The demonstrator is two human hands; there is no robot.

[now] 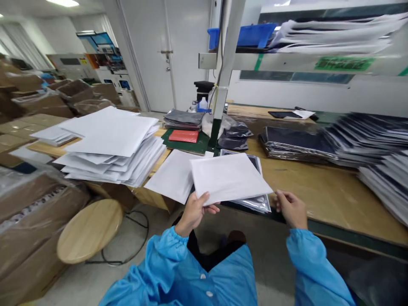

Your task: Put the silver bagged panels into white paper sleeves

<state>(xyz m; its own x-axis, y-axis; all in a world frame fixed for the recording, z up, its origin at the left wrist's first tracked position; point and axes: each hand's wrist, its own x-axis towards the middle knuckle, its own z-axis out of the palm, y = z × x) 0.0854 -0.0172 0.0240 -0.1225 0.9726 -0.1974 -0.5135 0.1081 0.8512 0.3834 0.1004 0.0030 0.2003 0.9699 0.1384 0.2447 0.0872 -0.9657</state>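
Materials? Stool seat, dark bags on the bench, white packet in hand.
The stool seat looks like varnished light wood: visible grain, soft sheen. The dark bags seem metallised plastic film: glossy silver edges. The white packet probably paper: matte, no shine.

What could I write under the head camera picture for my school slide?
A person's left hand and right hand hold a white packet above a wooden workbench.

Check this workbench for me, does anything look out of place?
The tall pile of white sheets on the left of the wooden workbench looks untidy: its sheets fan out unevenly and hang past the bench's front edge, so it could slide off.
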